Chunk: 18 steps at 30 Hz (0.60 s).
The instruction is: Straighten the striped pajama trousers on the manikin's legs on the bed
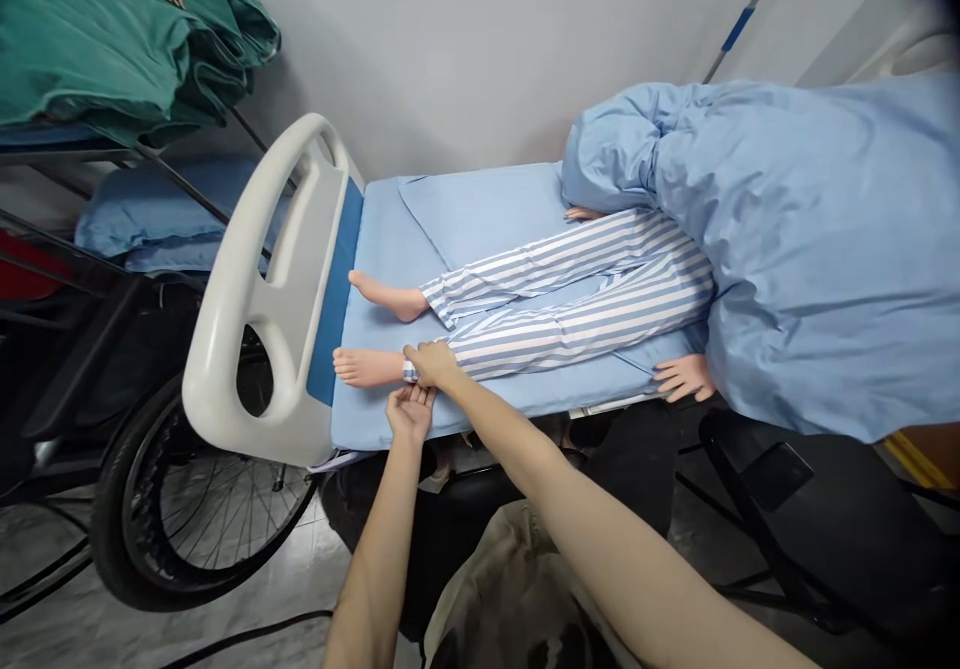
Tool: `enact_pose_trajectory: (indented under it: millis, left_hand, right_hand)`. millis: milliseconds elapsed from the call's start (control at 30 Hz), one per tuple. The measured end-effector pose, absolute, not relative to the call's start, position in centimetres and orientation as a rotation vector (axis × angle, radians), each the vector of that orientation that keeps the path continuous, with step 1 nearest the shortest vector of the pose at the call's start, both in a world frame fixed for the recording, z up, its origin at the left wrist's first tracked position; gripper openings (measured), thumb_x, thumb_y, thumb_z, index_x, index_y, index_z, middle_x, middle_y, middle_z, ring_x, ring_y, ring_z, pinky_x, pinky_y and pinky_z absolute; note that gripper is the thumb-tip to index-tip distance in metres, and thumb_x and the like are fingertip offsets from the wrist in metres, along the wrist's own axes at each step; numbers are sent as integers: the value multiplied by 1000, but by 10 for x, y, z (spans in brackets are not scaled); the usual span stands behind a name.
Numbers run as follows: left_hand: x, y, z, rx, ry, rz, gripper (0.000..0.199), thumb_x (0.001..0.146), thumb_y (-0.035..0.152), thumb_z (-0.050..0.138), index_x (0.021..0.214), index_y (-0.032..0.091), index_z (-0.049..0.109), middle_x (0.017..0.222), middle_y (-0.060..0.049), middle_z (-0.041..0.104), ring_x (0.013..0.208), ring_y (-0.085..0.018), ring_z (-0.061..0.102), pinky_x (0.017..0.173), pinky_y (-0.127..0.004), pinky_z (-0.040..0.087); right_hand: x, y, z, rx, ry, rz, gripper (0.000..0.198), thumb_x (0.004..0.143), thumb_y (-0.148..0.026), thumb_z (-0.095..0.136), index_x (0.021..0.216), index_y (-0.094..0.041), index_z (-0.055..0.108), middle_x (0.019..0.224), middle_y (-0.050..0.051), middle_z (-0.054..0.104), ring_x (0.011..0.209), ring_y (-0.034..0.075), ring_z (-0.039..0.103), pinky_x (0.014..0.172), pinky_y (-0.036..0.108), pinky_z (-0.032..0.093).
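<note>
A mannequin in blue-and-white striped trousers [570, 334] lies on the bed, its bare feet towards the footboard. My right hand [433, 361] is closed over the trouser cuff at the near ankle, just beside the near foot [367, 367]. Palm up, my left hand [410, 414] is at the lower edge of the same cuff, its fingers curled against the fabric. The far foot [390, 297] rests on the sheet, with its cuff around the ankle. A light blue quilt [810, 249] covers the upper body, and one mannequin hand [685, 377] sticks out below it.
The white footboard [217, 349] rises left of the feet. Beyond it stand a wheelchair wheel [202, 539] and a rack with green fabric [112, 39]. A black folding chair [832, 509] with a dark phone-like slab on it is at the right. A cable [247, 634] crosses the floor.
</note>
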<state>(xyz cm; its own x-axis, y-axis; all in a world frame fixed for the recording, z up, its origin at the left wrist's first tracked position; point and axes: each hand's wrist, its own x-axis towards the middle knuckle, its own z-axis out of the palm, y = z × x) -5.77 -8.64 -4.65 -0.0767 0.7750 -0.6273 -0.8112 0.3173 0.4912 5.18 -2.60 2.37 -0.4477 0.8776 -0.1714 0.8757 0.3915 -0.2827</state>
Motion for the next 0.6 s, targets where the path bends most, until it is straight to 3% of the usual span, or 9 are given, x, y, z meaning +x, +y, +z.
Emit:
enact_pose_trajectory:
  millis: [167, 367, 467, 600]
  left_hand:
    - [-61, -93, -67, 20, 957, 1366, 10, 68, 15, 52, 75, 19, 58, 88, -6, 69, 98, -18, 65, 101, -37, 48]
    - [-55, -90, -65, 134, 1056, 1358, 11, 67, 8, 58, 72, 17, 57, 79, -3, 67, 88, -17, 66, 92, -34, 51]
    - [-51, -89, -63, 192, 1135, 1372, 10, 67, 10, 61, 74, 16, 58, 76, -2, 66, 77, -14, 64, 82, -30, 52]
    - [-48, -92, -61, 376, 1240, 1333, 17, 63, 10, 68, 79, 15, 62, 74, -1, 64, 74, -13, 62, 74, -27, 53]
  right_hand:
    - [43, -19, -2, -1691, -2627, 382, 48, 86, -34, 64, 128, -15, 49, 114, 15, 66, 102, 27, 66, 88, 40, 52]
    - [44, -24, 6, -1612, -2607, 333, 61, 81, -40, 70, 132, -14, 49, 117, 14, 65, 103, 29, 64, 91, 41, 50]
    - [51, -49, 9, -1444, -2549, 166, 67, 82, -29, 69, 142, -13, 43, 132, 17, 57, 120, 31, 55, 101, 44, 45]
    - [78, -112, -14, -1380, -2351, 45, 61, 86, -23, 57, 145, -12, 43, 150, 17, 42, 141, 33, 34, 116, 47, 31]
